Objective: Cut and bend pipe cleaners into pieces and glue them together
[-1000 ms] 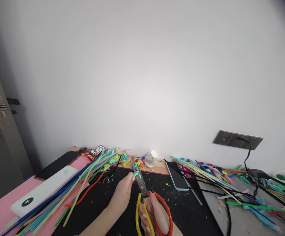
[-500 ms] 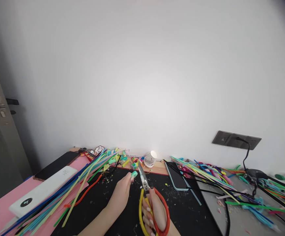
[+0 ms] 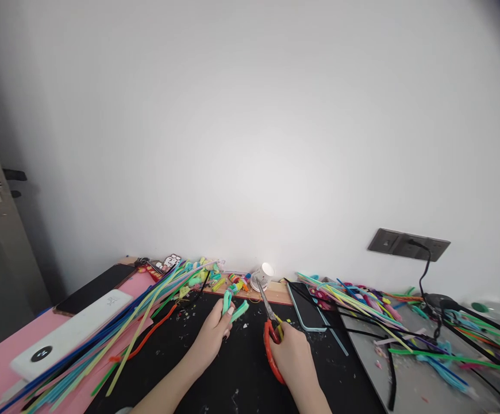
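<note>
Pinched in my left hand (image 3: 212, 329) is a mint-green pipe cleaner (image 3: 239, 312), bent so that loose ends stick out above and to the right of the fingers. My right hand (image 3: 292, 352) grips a pair of scissors (image 3: 269, 310) with red and yellow handles. Their blades look closed and point up and away, toward a white paper cup (image 3: 262, 276) lying tilted at the wall. A gap separates the blades from the pipe cleaner. Both hands are over a black mat (image 3: 233, 379) scattered with small clippings.
Bundled pipe cleaners (image 3: 99, 339) and a white power bank (image 3: 71, 333) lie at left, beside a dark tablet-like slab (image 3: 95, 287). A phone (image 3: 307, 307) rests right of the scissors. More pipe cleaners (image 3: 362, 305) cover the right side, under a wall socket (image 3: 407, 244).
The scissors have moved right, away from my left hand, and turned over in my right hand. More of the mint-green pipe cleaner now shows, its ends apart. The view has shifted slightly.
</note>
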{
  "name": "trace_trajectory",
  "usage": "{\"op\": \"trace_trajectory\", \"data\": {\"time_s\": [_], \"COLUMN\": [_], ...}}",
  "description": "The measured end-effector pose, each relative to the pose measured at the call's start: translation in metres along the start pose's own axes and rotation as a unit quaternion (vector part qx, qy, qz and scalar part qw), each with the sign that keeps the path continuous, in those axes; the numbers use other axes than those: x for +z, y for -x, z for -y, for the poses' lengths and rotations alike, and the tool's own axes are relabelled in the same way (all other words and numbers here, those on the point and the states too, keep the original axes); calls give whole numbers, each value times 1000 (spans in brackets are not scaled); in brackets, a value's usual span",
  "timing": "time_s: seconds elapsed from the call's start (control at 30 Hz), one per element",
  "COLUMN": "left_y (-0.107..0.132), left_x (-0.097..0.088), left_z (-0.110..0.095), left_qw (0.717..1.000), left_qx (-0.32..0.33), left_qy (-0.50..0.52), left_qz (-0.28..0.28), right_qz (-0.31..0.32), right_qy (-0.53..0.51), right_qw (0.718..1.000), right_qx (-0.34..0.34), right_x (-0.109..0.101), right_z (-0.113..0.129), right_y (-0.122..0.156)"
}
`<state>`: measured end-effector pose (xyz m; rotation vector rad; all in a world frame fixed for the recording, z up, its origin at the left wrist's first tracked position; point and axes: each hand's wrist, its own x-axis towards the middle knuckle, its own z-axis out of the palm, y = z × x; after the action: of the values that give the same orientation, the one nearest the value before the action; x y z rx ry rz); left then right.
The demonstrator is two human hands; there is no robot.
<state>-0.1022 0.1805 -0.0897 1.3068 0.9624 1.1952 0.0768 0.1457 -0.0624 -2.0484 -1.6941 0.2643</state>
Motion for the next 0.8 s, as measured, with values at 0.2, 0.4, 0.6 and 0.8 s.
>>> {"op": "trace_trajectory", "data": {"time_s": [0.2, 0.4, 0.6, 0.8], "left_y": [4, 13, 13, 7], "left_x": [0, 6, 9, -5], "left_z": [-6, -16, -17, -21], "left_qw": [998, 991, 994, 998], "left_qx": [9, 32, -16, -46], "left_qy": [-50, -93, -29, -40], "left_qz": [41, 86, 108, -5], "right_qz": [-46, -48, 93, 45], "right_qy": [-22, -181, -395, -505], "right_qw": [996, 966, 911, 862], "right_qx": [-69, -176, -72, -26], "right_x": [1, -2, 14, 5], "right_z": [-4, 8, 16, 13], "right_y": [-4, 6, 9, 5]}}
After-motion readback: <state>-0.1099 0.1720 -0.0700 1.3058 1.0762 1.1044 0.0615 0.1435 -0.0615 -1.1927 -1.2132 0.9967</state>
